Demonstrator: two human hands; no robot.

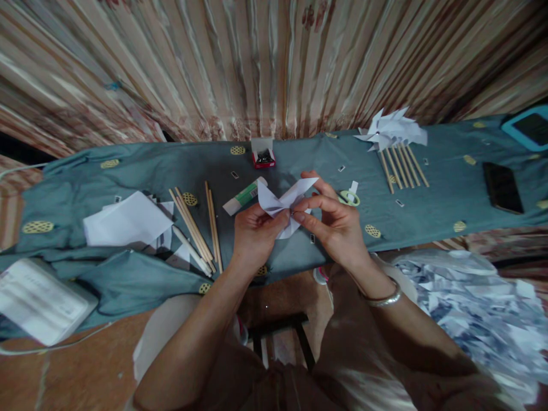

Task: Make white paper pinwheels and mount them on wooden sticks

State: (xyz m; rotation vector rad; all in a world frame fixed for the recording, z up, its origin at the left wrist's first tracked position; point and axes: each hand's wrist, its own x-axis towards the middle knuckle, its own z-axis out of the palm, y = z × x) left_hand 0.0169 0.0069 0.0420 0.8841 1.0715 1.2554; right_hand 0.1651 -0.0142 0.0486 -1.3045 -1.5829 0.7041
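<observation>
A white paper pinwheel [278,201] with its corners folded inward is up in front of me, above the table. My left hand [256,238] grips its lower left side, thumb pressed near the centre. My right hand [336,222] is closed too, thumb and forefinger pinching at the middle of the pinwheel. Whether a small pin is between those fingertips I cannot tell. Just behind the pinwheel lies a green and white glue stick [246,196]. Pale green-handled scissors [350,197] lie beside my right fingers. Farther back, a small red box [264,158] stands open with dark little pieces inside.
White paper sheets [128,220] and loose wooden sticks [194,231] lie on the left. Pinwheels on sticks [394,130] lie at the back right, near a dark phone [503,187] and a blue-framed device [528,127]. A white box [45,299] sits front left; paper scraps [479,308] fill a bag at right.
</observation>
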